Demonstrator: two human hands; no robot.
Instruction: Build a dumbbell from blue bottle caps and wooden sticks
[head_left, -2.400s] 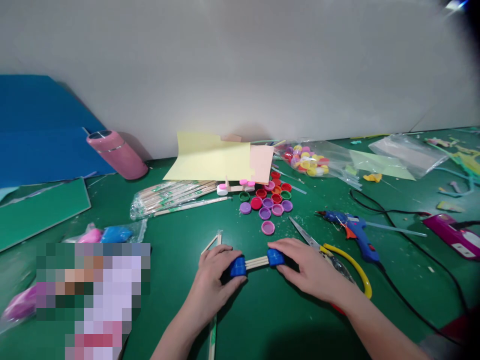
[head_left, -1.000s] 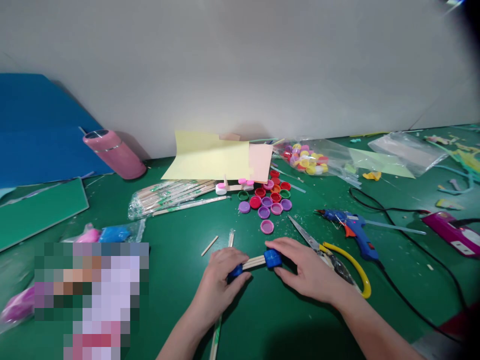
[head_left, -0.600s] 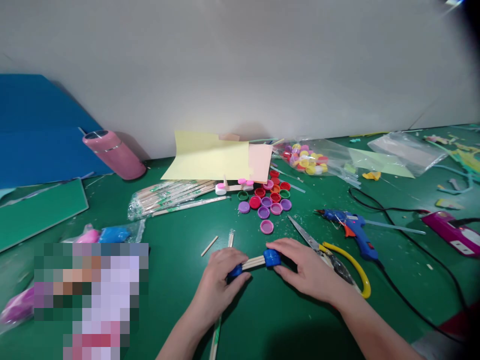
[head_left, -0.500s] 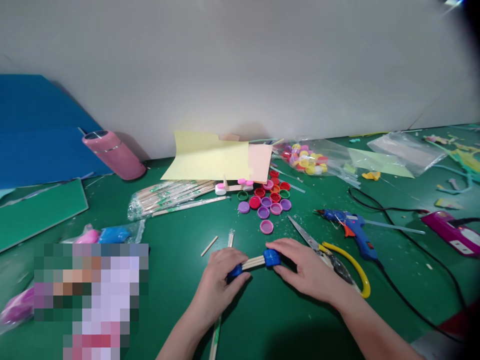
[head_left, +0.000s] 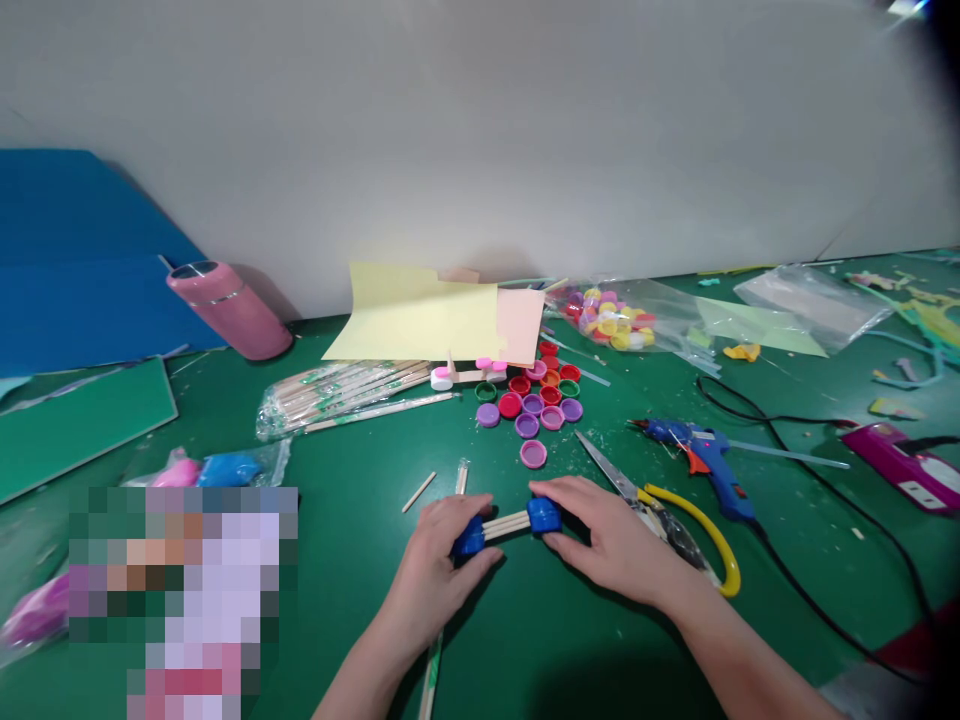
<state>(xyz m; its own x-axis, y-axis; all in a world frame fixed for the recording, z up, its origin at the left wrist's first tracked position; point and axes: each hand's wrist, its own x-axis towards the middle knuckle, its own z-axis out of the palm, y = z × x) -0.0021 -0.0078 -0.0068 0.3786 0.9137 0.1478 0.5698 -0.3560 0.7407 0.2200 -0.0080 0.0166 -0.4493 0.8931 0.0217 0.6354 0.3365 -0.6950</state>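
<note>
Between my hands is a small piece made of pale wooden sticks [head_left: 507,524] laid side by side, with a shiny blue end at each side. My left hand [head_left: 435,560] grips the left blue end [head_left: 470,537] between thumb and fingers. At the other side, the fingers and thumb of my right hand [head_left: 600,535] close round the right blue end [head_left: 544,515]. A short loose stick [head_left: 418,492] lies just beyond my left hand. A wrapped stick [head_left: 432,672] runs beneath my left hand. Scissors with yellow handles [head_left: 701,525] lie beside my right forearm, partly hidden by it.
Several coloured bottle caps [head_left: 527,426] lie ahead, near a small stick-and-cap model [head_left: 469,376] and bagged sticks [head_left: 352,385]. A blue glue gun [head_left: 694,450] with its cord rests at right, by a purple power strip [head_left: 904,465]. A pink bottle [head_left: 232,310] stands back left.
My left fingers have shifted slightly on the piece, so more of the left blue end shows. My right hand has barely moved.
</note>
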